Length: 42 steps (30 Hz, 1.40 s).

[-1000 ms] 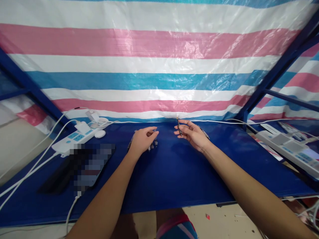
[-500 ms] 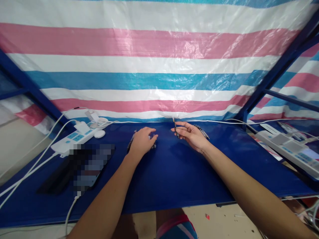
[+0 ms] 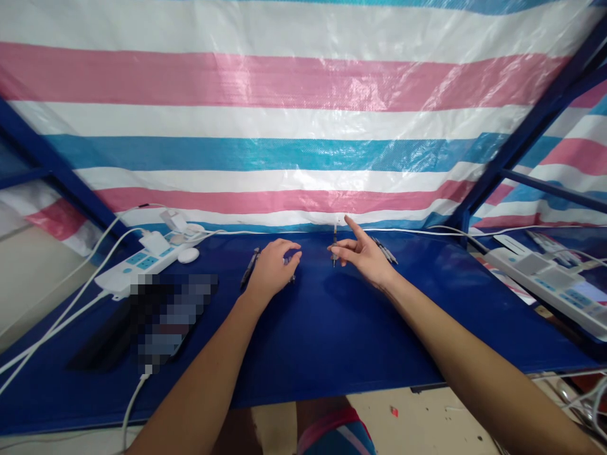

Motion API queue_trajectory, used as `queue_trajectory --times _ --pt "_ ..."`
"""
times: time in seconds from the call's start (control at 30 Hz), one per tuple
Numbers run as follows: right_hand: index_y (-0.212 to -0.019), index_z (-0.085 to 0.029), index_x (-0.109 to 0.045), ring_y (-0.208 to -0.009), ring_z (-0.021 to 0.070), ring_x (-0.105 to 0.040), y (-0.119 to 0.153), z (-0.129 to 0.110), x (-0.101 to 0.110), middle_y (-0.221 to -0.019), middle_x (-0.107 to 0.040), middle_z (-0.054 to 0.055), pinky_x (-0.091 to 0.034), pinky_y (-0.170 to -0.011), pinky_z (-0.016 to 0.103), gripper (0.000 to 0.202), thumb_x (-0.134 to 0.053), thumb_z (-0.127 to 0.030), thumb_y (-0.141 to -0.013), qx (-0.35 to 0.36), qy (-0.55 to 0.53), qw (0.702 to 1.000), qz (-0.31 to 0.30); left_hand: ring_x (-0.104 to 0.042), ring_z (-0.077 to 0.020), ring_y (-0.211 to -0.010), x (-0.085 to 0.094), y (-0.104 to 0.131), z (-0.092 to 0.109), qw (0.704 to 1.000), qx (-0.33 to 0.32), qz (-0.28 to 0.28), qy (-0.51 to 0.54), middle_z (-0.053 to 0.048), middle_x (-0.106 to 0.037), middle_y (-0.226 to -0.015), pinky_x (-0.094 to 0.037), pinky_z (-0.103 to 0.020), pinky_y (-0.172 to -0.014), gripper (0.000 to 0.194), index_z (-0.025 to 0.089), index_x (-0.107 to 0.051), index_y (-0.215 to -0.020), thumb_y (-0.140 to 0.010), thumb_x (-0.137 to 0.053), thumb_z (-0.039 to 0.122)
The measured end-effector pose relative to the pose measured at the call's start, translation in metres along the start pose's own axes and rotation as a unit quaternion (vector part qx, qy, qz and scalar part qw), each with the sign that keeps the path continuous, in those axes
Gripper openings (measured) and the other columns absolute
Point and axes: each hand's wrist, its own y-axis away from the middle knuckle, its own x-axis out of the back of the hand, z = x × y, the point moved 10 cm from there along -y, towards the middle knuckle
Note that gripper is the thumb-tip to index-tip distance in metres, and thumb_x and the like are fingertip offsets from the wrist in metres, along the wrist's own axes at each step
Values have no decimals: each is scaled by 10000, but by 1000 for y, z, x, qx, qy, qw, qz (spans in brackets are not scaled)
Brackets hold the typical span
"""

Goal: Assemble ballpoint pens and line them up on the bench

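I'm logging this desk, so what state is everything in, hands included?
Right hand: fingers pinching a pen, index finger extended
Held pen: roughly upright
Left hand: thumb and fingers parted
Pens by the left hand: lying down, partly hidden
Pens by the right hand: lying together
Phone: lying down, cable attached, screen blurred
Left power strip: plugged into
Striped sheet: hanging, creased

a glossy blue tabletop [image 3: 332, 335] carries a white power strip [image 3: 135, 268] at left, a round white disc [image 3: 188, 255] just beside it, a blurred-out dark device [image 3: 173, 325] nearer the front, dark pens [image 3: 249, 268] left of centre and greyish pens [image 3: 386, 251] right of centre.
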Motion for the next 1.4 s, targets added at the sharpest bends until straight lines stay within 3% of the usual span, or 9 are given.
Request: queue_trajectory --times 0.07,0.2,0.3,0.43,0.63,0.77,0.93,1.23,1.4 --pt "-1728 -348 -251 -845 204 -733 1 -4 -3 -1005 -806 12 -562 -682 324 1092 -901 -328 -851 12 4 1000 -19 -715 -305 -1146 0 0 1 1000 -2 -1 3 -89 -788 -1175 -530 -473 -1075 205 238 -800 -1100 -998 -647 328" --pt "-1562 -317 -504 -804 204 -727 1 -6 -8 -1015 -799 31 -577 -682 342 812 -898 -352 -852 18 9 999 -46 -711 -305 -1148 0 0 2 1000 -4 -1 1 -89 -787 -1173 -527 -469 -1066 206 236 -800 -1101 -1003 -640 321" --pt "-1430 -308 -565 -796 204 -733 2 -5 -11 -1006 -801 32 -584 -693 349 699 -920 -351 -829 17 -1 998 -54 -713 -302 -1142 0 0 2 1000 -3 -1 -2 -91 -787 -1173 -530 -468 -1058 215 229 -800 -1106 -1005 -629 312" --pt "-1394 -316 -558 -844 221 -748 3 -5 -15 -995 -799 28 -589 -708 352 694 -935 -359 -813 11 -10 998 -65 -714 -303 -1142 0 0 1 1000 -1 -5 -5 -89 -791 -1173 -529 -472 -1066 217 234 -801 -1098 -1003 -625 318" --pt "-1435 -328 -537 -746 182 -702 1 -4 -11 -906 -736 -24 -583 -705 342 782 -956 -357 -775 16 11 999 -46 -714 -313 -1142 -1 0 1 1000 -2 -6 -3 -89 -795 -1167 -524 -481 -1069 210 243 -805 -1091 -997 -639 331" --pt "-1368 -334 -557 -720 174 -663 2 -9 -7 -813 -648 -66 -587 -738 347 758 -979 -358 -738 66 94 993 -22 -707 -322 -1144 -2 1 -1 1000 7 -11 -7 -87 -798 -1168 -521 -487 -1060 209 252 -810 -1079 -998 -638 338" --pt "-1387 -326 -577 -734 184 -658 7 -16 -12 -851 -634 -39 -588 -767 369 641 -903 -359 -837 112 187 976 -30 -701 -323 -1129 -2 1 0 1000 4 -12 -14 -88 -803 -1150 -522 -482 -1056 210 245 -815 -1065 -1001 -630 324" --pt "-1503 -338 -502 -977 236 -752 5 -9 -21 -1148 -781 57 -622 -937 458 693 -844 -328 -900 63 67 991 -99 -703 -330 -1102 -4 1 0 999 4 -21 -25 -85 -809 -1126 -528 -487 -1035 217 254 -821 -1052 -1001 -623 326" --pt "-1506 -350 -499 -1031 264 -763 6 -10 -22 -1148 -790 61 -629 -957 506 716 -863 -329 -890 41 8 995 -94 -706 -332 -1090 -4 0 0 1000 4 -23 -20 -84 -811 -1116 -528 -496 -1029 204 259 -822 -1044 -996 -632 315"
